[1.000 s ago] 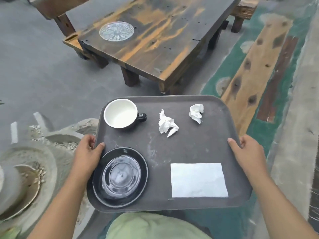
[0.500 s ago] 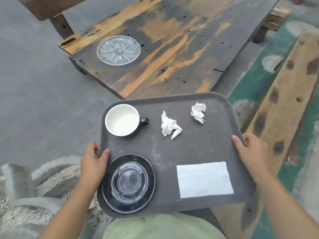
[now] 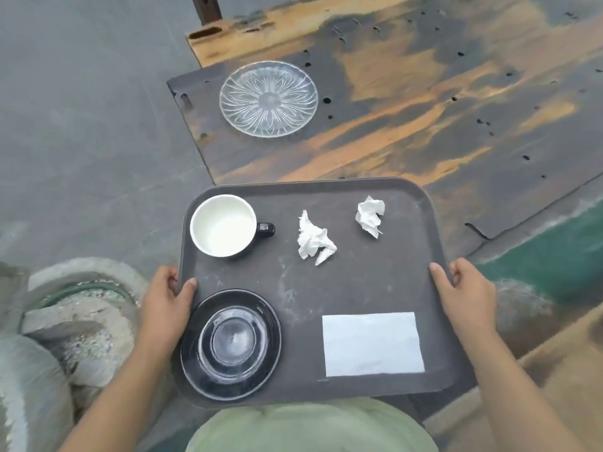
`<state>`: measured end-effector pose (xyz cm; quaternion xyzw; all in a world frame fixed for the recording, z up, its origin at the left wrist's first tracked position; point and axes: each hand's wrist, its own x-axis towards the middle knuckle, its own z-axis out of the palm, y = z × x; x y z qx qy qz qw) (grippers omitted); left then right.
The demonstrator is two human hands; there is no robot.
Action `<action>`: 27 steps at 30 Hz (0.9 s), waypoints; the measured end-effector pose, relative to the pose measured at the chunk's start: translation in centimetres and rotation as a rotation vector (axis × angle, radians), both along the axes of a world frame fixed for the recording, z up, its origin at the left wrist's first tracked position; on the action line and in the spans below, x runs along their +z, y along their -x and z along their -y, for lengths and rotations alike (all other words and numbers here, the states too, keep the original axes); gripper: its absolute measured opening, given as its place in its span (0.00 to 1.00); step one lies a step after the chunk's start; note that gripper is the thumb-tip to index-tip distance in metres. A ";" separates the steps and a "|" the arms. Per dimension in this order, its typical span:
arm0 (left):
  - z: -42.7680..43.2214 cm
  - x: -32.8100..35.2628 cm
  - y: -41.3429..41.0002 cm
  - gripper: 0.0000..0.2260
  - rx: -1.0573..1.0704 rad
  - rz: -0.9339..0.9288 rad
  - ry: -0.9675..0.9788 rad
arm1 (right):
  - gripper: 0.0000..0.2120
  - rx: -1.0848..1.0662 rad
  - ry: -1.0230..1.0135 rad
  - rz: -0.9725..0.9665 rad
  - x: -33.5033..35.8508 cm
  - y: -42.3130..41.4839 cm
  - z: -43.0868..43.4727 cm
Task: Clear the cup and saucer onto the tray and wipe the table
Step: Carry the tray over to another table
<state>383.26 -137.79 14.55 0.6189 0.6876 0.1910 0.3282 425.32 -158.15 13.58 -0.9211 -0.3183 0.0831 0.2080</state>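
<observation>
Grey plastic tray (image 3: pixel 359 288) held level, far edge over worn wooden table (image 3: pixel 424 109). Left hand (image 3: pixel 164 301) clamped on tray rim at 9 o'clock, right hand (image 3: pixel 466 295) clamped on rim at 3 o'clock, thumbs on top. On tray: one cup (image 3: pixel 225 226), white inside, at 10 o'clock; one black saucer (image 3: pixel 231 344) at 7 o'clock; two crumpled tissues (image 3: pixel 314 239) (image 3: pixel 370 215) at 12 to 1 o'clock; one flat white napkin (image 3: pixel 373 344) at 5 o'clock. One glass plate (image 3: pixel 268 98) on table, beyond tray at 11 o'clock.
</observation>
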 end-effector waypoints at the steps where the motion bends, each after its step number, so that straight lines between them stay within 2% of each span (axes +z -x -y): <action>1: 0.5 -0.3 -1.3 0.06 0.036 0.000 0.005 | 0.23 0.034 -0.004 -0.014 -0.6 -1.9 -1.0; 6: 3.6 -0.7 -7.1 0.09 0.165 -0.043 0.058 | 0.23 0.206 0.020 -0.057 -1.7 -10.3 -5.6; 13: 4.8 -3.4 -11.4 0.09 0.244 -0.065 0.121 | 0.23 0.330 0.066 -0.077 -4.0 -16.0 -10.7; 27: 2.9 -10.0 -14.4 0.09 0.324 -0.174 0.121 | 0.22 0.432 0.161 0.030 -10.8 -18.6 -16.0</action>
